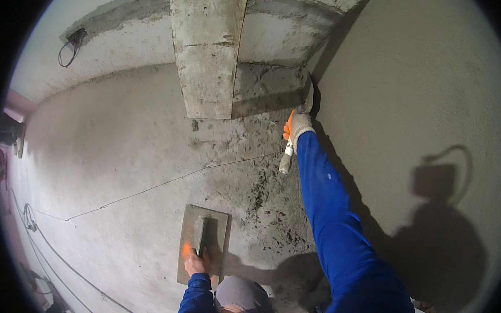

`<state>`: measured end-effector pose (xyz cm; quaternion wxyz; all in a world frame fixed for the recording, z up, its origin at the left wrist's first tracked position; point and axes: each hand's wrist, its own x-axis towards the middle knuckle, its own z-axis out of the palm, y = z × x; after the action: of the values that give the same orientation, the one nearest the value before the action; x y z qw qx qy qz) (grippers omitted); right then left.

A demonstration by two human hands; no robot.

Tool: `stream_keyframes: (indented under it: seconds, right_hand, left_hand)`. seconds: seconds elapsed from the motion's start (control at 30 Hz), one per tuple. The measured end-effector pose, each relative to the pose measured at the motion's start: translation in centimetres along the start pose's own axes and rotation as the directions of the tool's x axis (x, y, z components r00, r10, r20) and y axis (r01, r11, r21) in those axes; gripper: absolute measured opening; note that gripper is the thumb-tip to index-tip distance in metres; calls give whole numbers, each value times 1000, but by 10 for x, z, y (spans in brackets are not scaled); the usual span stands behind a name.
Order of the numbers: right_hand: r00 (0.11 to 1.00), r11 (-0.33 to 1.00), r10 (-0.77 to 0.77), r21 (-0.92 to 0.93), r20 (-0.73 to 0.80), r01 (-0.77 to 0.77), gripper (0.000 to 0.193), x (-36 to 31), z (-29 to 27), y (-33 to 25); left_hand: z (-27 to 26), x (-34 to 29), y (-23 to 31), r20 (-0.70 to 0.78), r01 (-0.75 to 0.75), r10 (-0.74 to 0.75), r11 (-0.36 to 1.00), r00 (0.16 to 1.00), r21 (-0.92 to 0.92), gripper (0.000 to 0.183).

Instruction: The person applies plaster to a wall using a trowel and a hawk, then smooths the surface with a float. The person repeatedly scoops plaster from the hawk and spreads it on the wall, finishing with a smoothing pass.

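My right hand (297,125), in a grey and orange work glove, grips a trowel (285,160) by its pale, mortar-smeared handle. The trowel's blade (308,96) reaches into the far corner, where the right wall meets the rough mortar surface. Lower down, my left hand (198,261) is closed around the handle of a flat rectangular plastering float (216,236), which lies on the grey surface. An orange patch shows beside its fingers. Rough, crumbly mortar (267,210) spreads between the two tools.
A pale, stained board or post (207,54) stands at the far middle. The plastered wall (448,98) rises on the right. Loose wires (70,51) stick out at the far left; cables (61,254) run along the near left. A grey rounded cloth shape (243,293) fills the lower edge.
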<state>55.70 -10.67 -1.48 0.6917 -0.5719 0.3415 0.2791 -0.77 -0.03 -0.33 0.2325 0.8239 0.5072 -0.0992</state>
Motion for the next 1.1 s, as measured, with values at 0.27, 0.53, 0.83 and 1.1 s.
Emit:
stream_keyframes:
  seconds: [0.27, 0.53, 0.83, 1.1]
  right_hand:
    - [992, 991, 72, -122, 105, -59, 28, 15, -3, -10]
    - [974, 853, -206, -504, -92, 133, 47, 6, 0, -20]
    - [985, 820, -175, -553, -1, 145, 43, 1, -1, -27]
    - [994, 735, -105, -672, 26, 95, 46, -73, -29, 44]
  left_hand:
    - [0, -1, -1, 23, 17, -18, 999, 1000, 39, 40]
    - [-4, -1, 1, 14, 16, -16, 999, 1000, 47, 40]
    - [0, -2, -3, 16, 18, -18, 1000, 1000, 18, 42]
    - [2, 1, -2, 40, 12, -14, 998, 999, 60, 43]
